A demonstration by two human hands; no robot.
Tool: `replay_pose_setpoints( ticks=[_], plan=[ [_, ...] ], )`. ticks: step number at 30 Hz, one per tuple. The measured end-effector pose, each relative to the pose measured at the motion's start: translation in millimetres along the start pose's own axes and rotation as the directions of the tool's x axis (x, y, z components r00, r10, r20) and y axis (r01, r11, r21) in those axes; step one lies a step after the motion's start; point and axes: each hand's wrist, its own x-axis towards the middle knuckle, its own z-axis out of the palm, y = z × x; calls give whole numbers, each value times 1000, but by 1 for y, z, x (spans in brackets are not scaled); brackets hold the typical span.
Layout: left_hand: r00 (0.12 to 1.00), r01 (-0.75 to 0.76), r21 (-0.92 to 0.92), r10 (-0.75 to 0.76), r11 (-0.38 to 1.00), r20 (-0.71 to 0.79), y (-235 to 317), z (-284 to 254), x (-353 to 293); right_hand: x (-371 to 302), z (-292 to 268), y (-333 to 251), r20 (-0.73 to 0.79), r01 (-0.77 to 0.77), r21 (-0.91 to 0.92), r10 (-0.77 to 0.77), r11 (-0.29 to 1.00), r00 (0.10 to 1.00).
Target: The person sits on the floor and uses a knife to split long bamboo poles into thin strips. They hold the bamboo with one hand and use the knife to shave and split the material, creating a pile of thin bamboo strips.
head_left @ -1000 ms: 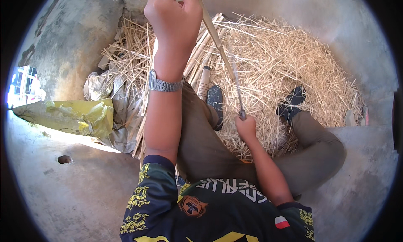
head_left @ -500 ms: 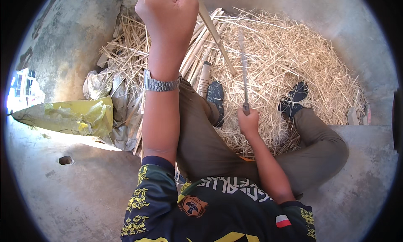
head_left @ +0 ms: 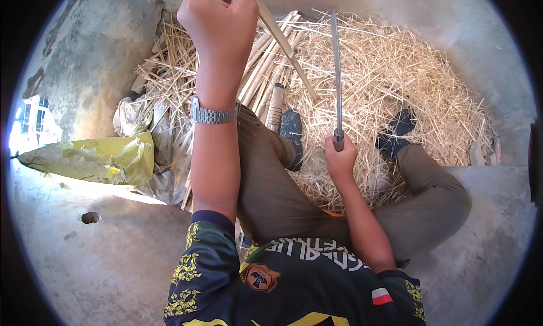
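Observation:
Raised at the top of the head view, my left hand is closed, its fingertips partly cut off by the frame. From it a pale split bamboo strip slants down to the right, its lower end above the shavings. My right hand grips the dark handle of a long machete in front of my lap. The narrow blade points away from me, to the right of the strip and apart from it.
Pale bamboo shavings cover the ground around my dark-shod feet. Bamboo lengths and a thicker wooden piece lie beside my left foot. A yellow sack lies at left, near a hole in the concrete. Concrete walls stand around.
The machete has swung up and away from me, its tip now farther off; its blade was blurred before. My left hand and the bamboo strip have shifted slightly left.

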Motion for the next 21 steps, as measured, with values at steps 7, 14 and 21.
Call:
replay_pose_setpoints(
  ticks=[7,14,21],
  plan=[
    [1000,3,-59,-3,998,-8,9,4,6,7,-4,88,118,-351,-458,448,816,886],
    [995,57,-11,-56,998,77,-1,5,-4,5,-2,23,26,-277,-148,284,949,958],
    [978,194,-516,-206,835,34,-36,50,-33,2,5,34,47,-257,149,253,955,966]
  ],
)
